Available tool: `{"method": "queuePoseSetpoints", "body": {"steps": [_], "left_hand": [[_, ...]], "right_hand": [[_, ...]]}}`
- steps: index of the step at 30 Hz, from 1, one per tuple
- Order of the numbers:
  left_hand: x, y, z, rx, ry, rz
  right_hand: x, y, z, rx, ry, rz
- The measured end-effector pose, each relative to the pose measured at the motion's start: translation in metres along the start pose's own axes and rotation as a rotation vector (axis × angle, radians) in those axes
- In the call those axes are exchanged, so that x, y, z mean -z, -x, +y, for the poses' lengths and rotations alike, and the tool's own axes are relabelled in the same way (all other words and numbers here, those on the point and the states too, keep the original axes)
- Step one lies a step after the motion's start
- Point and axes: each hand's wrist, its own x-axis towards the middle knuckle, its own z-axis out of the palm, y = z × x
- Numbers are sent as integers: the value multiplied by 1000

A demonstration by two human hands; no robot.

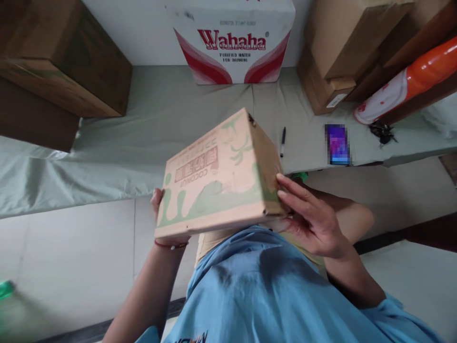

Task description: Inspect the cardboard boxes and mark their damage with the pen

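Observation:
A cardboard box [214, 176] with green coconut-palm print and the word COCONUT upside down is held tilted above my lap. My left hand [156, 201] grips its left end; the thumb shows at the edge and the other fingers are hidden behind or under the box. On the right end, my right hand [309, 214] presses its fingertips against the side near the lower corner, with part of the palm under the box. A red string bracelet [171, 245] is on my left wrist.
A cloth-covered bench [153, 105] lies ahead. On it stand a Wahaha water carton [235, 47], brown boxes at left [64, 57] and right [342, 38], a pen [283, 142], a phone [338, 144], dark keys [382, 133] and an orange-white cylinder [410, 85].

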Motion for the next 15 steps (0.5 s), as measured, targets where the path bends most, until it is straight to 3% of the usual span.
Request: {"method": "queuePoseSetpoints", "body": {"steps": [3, 7, 11, 15], "left_hand": [[-21, 9, 6, 21, 2, 51], [-40, 20, 14, 17, -31, -23], [-48, 21, 19, 35, -94, -37], [-52, 20, 21, 92, -172, 30]], "right_hand": [[9, 4, 11, -84, -51, 56], [21, 7, 18, -127, -69, 131], [27, 10, 15, -218, -76, 198], [26, 15, 15, -284, 19, 207]]}}
